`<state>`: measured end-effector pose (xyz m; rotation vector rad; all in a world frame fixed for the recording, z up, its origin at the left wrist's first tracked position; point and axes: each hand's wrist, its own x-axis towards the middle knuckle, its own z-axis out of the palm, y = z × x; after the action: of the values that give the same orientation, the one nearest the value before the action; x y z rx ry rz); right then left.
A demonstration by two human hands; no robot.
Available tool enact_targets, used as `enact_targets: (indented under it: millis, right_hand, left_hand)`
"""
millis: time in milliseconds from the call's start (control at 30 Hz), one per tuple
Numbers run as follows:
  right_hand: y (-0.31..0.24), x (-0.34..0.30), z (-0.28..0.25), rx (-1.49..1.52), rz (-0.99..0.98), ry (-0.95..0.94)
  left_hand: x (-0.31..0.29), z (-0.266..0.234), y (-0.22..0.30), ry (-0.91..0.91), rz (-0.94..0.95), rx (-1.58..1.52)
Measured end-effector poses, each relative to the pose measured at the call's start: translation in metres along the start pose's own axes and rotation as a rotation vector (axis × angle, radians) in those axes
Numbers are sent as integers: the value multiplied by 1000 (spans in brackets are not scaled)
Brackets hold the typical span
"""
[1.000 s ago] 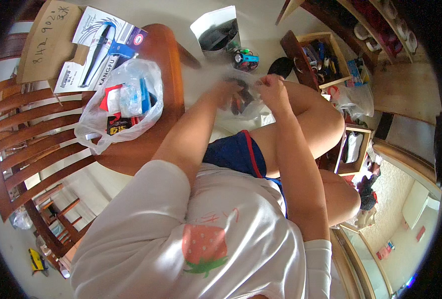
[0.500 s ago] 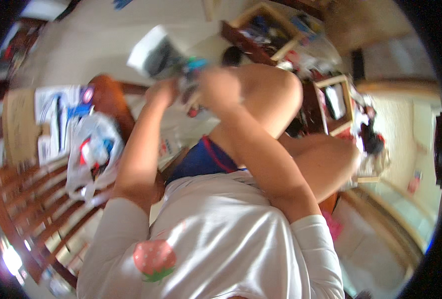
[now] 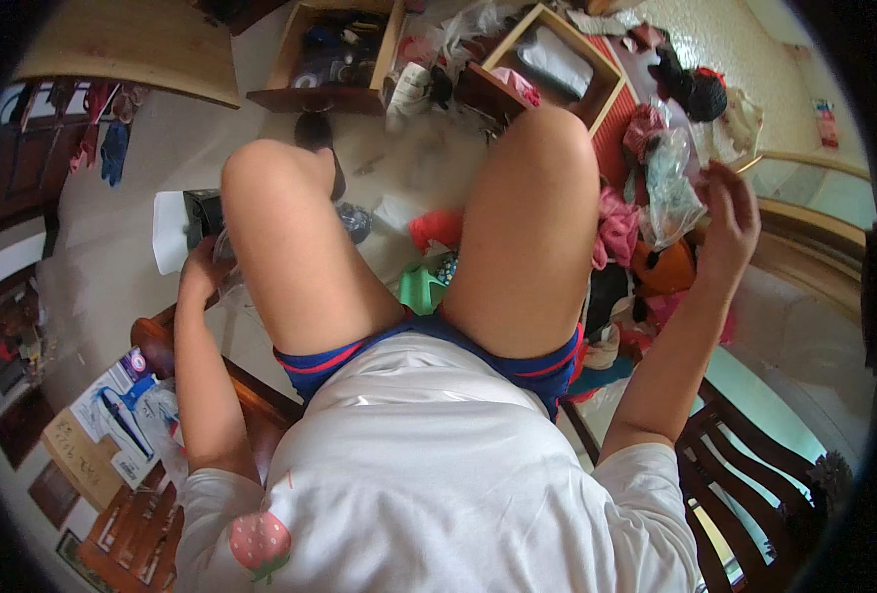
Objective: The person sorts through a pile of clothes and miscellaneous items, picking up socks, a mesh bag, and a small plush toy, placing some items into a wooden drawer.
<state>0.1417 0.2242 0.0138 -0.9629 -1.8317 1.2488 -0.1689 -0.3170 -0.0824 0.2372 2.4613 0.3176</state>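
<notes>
At the left, beside my left knee, my left hand (image 3: 204,272) is closed at the lower edge of a white and black packet (image 3: 170,233). Some clear plastic shows by its fingers, and the knee partly hides the grip. Over on the right, my right hand (image 3: 733,212) is raised with its fingers apart and slightly bent. Just left of those fingertips is a crumpled clear plastic bag (image 3: 669,188) with something pale green inside. Whether the fingertips touch the bag I cannot tell.
Two drawers (image 3: 272,89) (image 3: 612,84) lie ahead with things in them. Pink cloth (image 3: 615,225) and other items are heaped at the right. A green plastic object (image 3: 420,289) shows between my thighs. A cardboard box (image 3: 81,450) stands at the left, near a wooden chair.
My hands, together in front of me before, are now far apart. The white and black packet has moved left with my left hand; my right hand has swung right to the plastic bag.
</notes>
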Motion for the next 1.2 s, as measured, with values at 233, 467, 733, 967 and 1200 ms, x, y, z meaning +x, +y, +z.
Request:
enact_targets:
  millis: [233,467,733,967,1200]
  right_hand:
    - [254,-110,-35,-228,471,-402]
    - [329,-203,-11,-579,754,-787]
    - [338,-217,-3,-573,812,-782]
    - [347,-235,-4,-495,795,-657]
    - [310,-230,7,-497,868,-347]
  left_hand:
    - [-15,-58,26,288,14,23]
    - [-25,-51,141,545,376,-299]
    - [17,11,232,204,624,95]
    - [78,77,228,-64,515,83]
    - [96,223,308,-669,745,923]
